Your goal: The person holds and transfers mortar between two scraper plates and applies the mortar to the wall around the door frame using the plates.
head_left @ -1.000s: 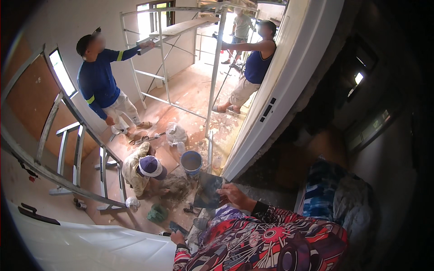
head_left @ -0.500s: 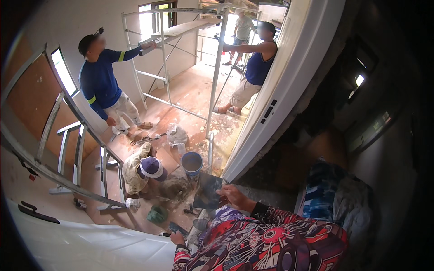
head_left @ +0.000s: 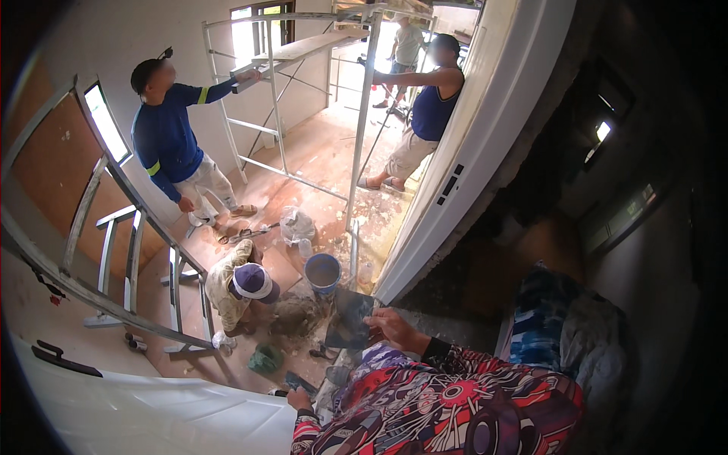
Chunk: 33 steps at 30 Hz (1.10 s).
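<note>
My right hand (head_left: 396, 329) is closed on the edge of a thin, dark flat plate (head_left: 349, 317), thumb on top. Lower down, my left hand (head_left: 300, 399) grips a small blue-grey flat-bladed tool (head_left: 296, 381), like a trowel or scraper; its handle is mostly covered by the fingers. Just beyond the plate stands a blue bucket (head_left: 322, 274) with grey contents. Beside it on the floor lies a patch of grey mortar-like mix (head_left: 295, 316). A co-worker in a purple and white cap (head_left: 253, 281) crouches over that patch.
A metal scaffold frame (head_left: 356, 136) stands ahead, with one person (head_left: 178, 133) at its left and another (head_left: 434, 106) at its right. White door frame (head_left: 485, 144) rises on my right, a white door (head_left: 182, 409) at lower left. Green bag (head_left: 265, 359) lies on the floor.
The crouching co-worker has shifted slightly, one arm now lower toward the floor. My hands keep their hold on the plate and the tool, almost unmoved.
</note>
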Available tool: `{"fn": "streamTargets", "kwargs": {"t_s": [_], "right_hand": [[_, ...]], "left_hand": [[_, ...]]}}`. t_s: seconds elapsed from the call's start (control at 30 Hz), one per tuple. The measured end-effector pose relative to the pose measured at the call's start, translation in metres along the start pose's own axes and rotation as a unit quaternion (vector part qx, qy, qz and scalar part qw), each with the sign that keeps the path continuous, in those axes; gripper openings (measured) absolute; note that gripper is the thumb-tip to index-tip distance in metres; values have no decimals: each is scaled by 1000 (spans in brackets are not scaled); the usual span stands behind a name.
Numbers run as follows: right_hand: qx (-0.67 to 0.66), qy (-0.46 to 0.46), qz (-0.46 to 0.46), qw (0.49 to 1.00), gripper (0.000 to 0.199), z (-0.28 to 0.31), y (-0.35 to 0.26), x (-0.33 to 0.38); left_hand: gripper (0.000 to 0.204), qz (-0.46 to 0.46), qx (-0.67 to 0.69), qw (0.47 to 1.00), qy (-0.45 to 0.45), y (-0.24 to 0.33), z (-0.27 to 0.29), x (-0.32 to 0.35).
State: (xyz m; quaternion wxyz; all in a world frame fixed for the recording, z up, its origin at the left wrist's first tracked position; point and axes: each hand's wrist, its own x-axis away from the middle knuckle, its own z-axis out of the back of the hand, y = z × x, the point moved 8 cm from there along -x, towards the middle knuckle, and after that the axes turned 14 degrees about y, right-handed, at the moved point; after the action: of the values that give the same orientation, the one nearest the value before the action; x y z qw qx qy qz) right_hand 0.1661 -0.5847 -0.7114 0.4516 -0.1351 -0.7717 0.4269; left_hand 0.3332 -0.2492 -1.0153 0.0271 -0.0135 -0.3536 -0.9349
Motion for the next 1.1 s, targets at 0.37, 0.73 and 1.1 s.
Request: {"fn": "streamTargets", "kwargs": {"t_s": [0.37, 0.73, 1.1], "right_hand": [[-21, 13, -3, 1000, 16, 3, 1, -1], [2, -5, 8, 1000, 16, 1, -1, 0], [2, -9, 4, 1000, 16, 1, 1, 0]], "left_hand": [[34, -3, 18, 1000, 13, 9, 6, 2], [36, 0, -26, 999, -36, 10, 3, 2], [35, 2, 6, 1000, 3, -2, -2, -1]]}}
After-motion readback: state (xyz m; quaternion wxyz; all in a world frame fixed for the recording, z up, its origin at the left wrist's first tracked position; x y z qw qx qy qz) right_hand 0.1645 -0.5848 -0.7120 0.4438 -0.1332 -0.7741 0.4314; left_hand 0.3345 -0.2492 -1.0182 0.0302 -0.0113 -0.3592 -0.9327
